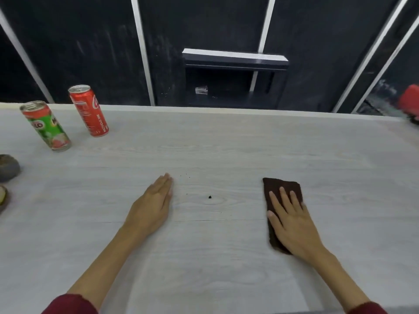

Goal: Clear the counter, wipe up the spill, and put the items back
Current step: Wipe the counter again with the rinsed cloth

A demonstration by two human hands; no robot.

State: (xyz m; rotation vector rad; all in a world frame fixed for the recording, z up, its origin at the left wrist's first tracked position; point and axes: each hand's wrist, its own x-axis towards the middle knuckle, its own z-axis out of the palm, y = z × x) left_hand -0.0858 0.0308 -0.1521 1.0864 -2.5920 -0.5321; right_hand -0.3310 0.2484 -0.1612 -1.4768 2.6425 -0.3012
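A dark brown cloth (280, 186) lies flat on the pale wood-grain counter (226, 141), right of centre. My right hand (292, 220) presses flat on it with fingers spread. My left hand (154, 205) stands on its edge on the counter, fingers straight and together, holding nothing. Between the two hands lie a small dark crumb (210, 197) and a few tiny dark specks (184, 175). A red cola can (88, 111) and a green and red Milo can (46, 126) stand upright at the far left.
A grey rounded object (9, 167) and part of another item (2, 198) sit at the left edge. Behind the counter's far edge is a dark wall with a recessed shelf (234, 62). A red object (409, 102) shows at the far right.
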